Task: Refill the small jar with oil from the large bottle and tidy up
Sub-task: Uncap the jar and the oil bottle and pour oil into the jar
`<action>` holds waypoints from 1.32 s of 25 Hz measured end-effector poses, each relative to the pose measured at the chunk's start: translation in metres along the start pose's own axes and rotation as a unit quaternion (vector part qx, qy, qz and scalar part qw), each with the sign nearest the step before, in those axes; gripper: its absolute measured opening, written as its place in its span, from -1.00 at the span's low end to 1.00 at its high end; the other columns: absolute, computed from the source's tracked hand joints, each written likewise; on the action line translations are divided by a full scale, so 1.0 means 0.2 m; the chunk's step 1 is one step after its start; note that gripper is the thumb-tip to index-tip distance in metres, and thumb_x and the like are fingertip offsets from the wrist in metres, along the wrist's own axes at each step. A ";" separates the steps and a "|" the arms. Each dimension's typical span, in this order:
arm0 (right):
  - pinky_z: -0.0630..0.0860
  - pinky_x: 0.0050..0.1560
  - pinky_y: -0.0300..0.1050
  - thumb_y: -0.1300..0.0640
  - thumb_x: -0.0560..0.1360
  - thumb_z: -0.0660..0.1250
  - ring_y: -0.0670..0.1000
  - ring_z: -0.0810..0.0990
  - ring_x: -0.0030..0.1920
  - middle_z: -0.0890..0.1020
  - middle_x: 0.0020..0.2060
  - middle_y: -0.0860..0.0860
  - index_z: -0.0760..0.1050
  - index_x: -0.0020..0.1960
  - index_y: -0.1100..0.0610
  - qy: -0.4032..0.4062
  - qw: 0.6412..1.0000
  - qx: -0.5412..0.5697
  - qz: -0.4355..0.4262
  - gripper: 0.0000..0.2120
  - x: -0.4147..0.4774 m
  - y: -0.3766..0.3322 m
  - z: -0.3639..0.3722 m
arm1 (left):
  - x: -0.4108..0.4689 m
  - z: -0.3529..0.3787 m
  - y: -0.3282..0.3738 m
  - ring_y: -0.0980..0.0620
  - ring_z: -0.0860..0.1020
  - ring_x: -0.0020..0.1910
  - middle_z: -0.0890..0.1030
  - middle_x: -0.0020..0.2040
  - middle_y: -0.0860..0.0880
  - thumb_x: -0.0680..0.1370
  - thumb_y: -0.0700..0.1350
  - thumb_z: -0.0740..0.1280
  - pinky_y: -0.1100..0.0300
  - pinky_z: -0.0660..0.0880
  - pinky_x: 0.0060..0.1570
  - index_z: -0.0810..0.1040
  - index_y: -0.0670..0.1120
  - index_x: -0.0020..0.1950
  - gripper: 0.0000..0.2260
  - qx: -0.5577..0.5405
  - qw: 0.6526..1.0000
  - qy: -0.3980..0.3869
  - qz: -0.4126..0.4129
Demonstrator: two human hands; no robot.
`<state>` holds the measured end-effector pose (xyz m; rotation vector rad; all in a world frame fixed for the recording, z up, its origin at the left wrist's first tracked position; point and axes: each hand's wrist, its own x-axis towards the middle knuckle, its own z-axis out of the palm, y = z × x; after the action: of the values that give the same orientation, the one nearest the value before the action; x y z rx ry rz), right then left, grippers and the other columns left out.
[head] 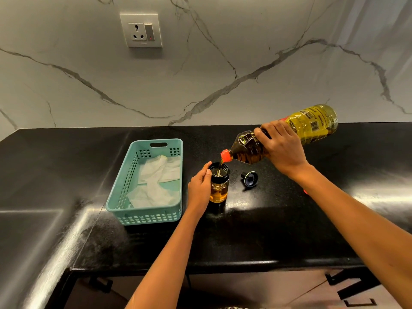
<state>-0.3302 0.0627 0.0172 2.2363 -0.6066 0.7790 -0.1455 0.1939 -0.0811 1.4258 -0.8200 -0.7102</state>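
A small glass jar (219,188) with a dark rim stands upright on the black counter, part full of amber oil. My left hand (199,186) grips its left side. My right hand (282,147) holds the large plastic oil bottle (312,123) tilted down to the left, its orange neck (225,156) just above the jar's mouth. A thin stream of oil runs from the neck into the jar. The jar's dark spout lid (249,178) lies on the counter to the right of the jar.
A teal plastic basket (124,181) holding a crumpled white cloth (156,181) sits left of the jar. A small red object (305,192) peeks out beside my right forearm. A marble wall with a power socket (141,30) rises behind the black counter (245,237).
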 end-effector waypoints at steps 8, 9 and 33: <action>0.45 0.08 0.06 0.26 0.27 0.50 0.22 0.52 -0.01 0.56 -0.04 0.22 0.39 0.14 0.22 -0.001 1.000 -0.002 0.003 -0.50 -0.01 0.01 0.00 | -0.01 0.01 0.00 0.10 0.46 0.23 0.53 0.25 -0.02 0.61 -0.14 0.14 0.10 0.38 0.28 0.44 -0.03 0.33 -0.70 0.002 1.000 0.001 -0.002; 0.45 0.08 0.06 0.26 0.27 0.50 0.22 0.52 -0.01 0.56 -0.03 0.22 0.39 0.14 0.22 0.000 1.000 -0.001 0.005 -0.50 -0.01 0.01 0.00 | 0.00 0.01 0.00 0.10 0.46 0.23 0.53 0.26 -0.02 0.61 -0.14 0.14 0.09 0.38 0.29 0.44 -0.03 0.33 -0.70 0.003 1.000 0.002 -0.002; 0.45 0.09 0.06 0.25 0.27 0.50 0.21 0.51 0.00 0.56 -0.02 0.23 0.39 0.15 0.22 -0.004 1.000 -0.002 0.009 -0.49 0.01 0.02 -0.01 | -0.01 0.01 0.01 0.08 0.47 0.23 0.53 0.25 -0.04 0.61 -0.14 0.14 0.08 0.40 0.27 0.44 -0.03 0.33 -0.70 -0.003 1.000 0.004 -0.015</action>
<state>-0.3317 0.0621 0.0218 2.2344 -0.6329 0.7765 -0.1480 0.1949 -0.0791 1.4381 -0.7913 -0.7295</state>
